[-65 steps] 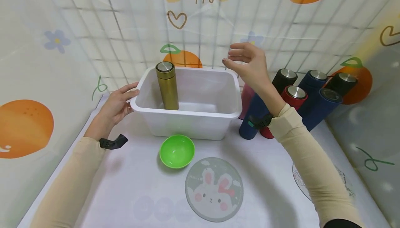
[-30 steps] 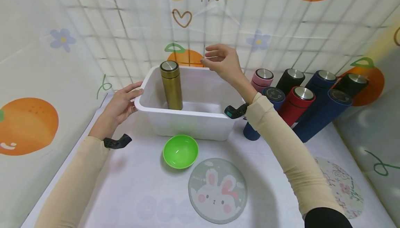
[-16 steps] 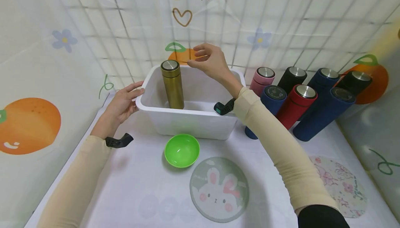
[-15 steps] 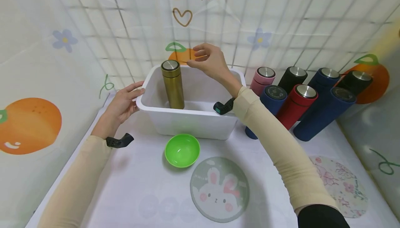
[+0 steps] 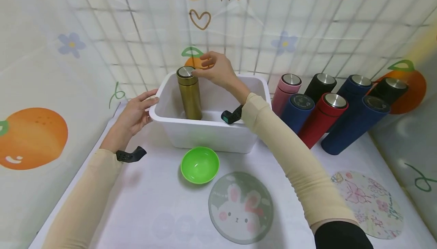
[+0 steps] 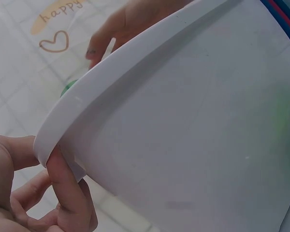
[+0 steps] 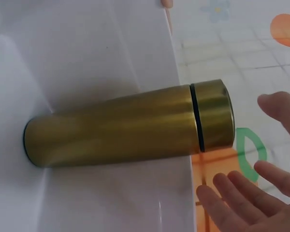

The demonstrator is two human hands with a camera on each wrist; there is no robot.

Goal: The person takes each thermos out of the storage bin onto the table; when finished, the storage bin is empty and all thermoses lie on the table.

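A gold thermos flask point(image 5: 189, 95) with a steel-topped lid stands upright inside a white plastic tub point(image 5: 208, 129), toward its left end. My left hand point(image 5: 132, 113) grips the tub's left rim; the left wrist view shows the rim between thumb and fingers point(image 6: 67, 186). Above the tub, my right hand point(image 5: 218, 69) is beside the flask's lid, fingers spread and slightly bent. A gap shows between that hand point(image 7: 261, 193) and the flask point(image 7: 130, 125) in the right wrist view, so it holds nothing.
Right of the tub stand several flasks, among them a pink one point(image 5: 286, 91), a red one point(image 5: 322, 120) and a blue one point(image 5: 355, 126). In front are a green bowl point(image 5: 200, 165), a round rabbit mat point(image 5: 240, 208) and a floral mat point(image 5: 370, 203). A printed curtain point(image 5: 239, 25) hangs behind.
My right hand has moved left across the tub, from its right end to beside the gold flask's lid. The left hand stays on the rim. The view has shifted slightly.
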